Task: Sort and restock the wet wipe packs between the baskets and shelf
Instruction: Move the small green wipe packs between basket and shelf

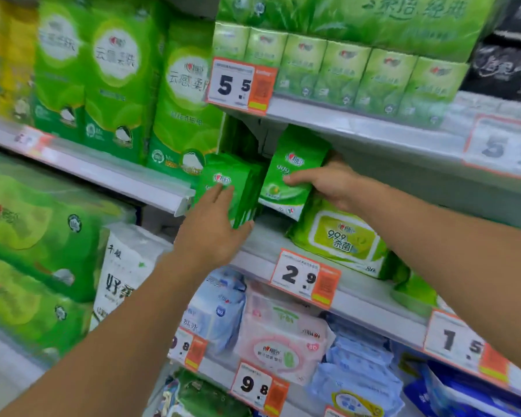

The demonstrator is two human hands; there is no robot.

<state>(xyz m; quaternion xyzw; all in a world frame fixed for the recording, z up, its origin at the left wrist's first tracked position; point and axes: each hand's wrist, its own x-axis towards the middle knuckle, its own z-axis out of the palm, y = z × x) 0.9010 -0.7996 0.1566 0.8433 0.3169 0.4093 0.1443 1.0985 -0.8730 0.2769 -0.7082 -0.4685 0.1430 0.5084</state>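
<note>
A row of small green wet wipe packs (238, 188) stands upright at the left end of the middle shelf (265, 245). My left hand (214, 230) lies against the front of that row, fingers straight and thumb at its lower right corner. My right hand (328, 182) grips one more small green pack (295, 173), tilted and lifted just right of the row, with the thumb across its front and the fingers behind it. Under this pack lies a large green lidded wipe pack (340, 239), flat on the same shelf.
Price tags reading 2.9 (304, 278) and 5.5 (241, 85) hang on the shelf edges. Tall green tissue packs (115, 79) fill the upper left. Pink wipe packs (283, 344) and blue wipe packs (361, 374) sit on the shelf below. No basket shows.
</note>
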